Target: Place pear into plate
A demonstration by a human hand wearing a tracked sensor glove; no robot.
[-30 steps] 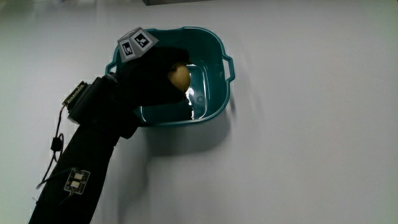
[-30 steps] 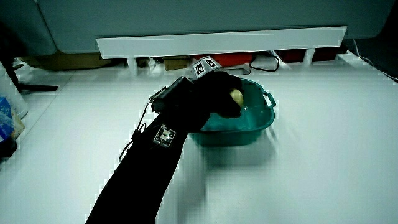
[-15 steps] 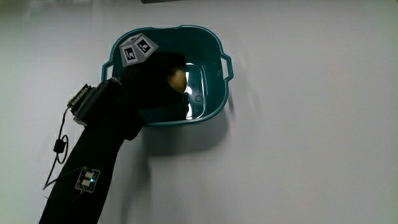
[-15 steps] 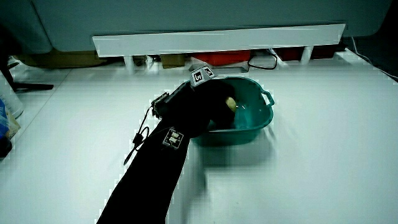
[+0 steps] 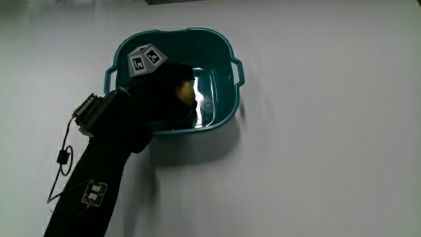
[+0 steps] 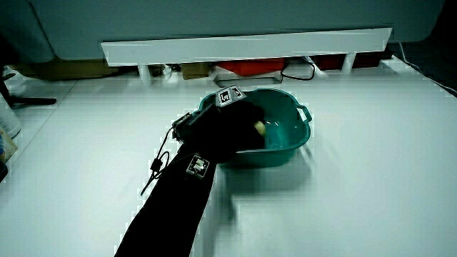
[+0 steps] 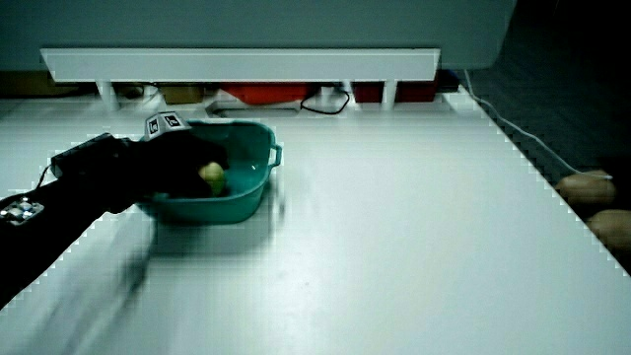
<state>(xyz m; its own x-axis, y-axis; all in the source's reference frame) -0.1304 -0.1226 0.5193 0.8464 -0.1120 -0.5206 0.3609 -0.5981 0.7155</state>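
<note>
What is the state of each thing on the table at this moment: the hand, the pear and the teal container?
hand: inside the teal basin, fingers curled around the pear.
pear: gripped by the hand, low inside the basin; whether it touches the bottom cannot be told.
teal basin: upright on the table, open top, holding nothing but the hand and pear.
table: white, the basin stands on it.
</note>
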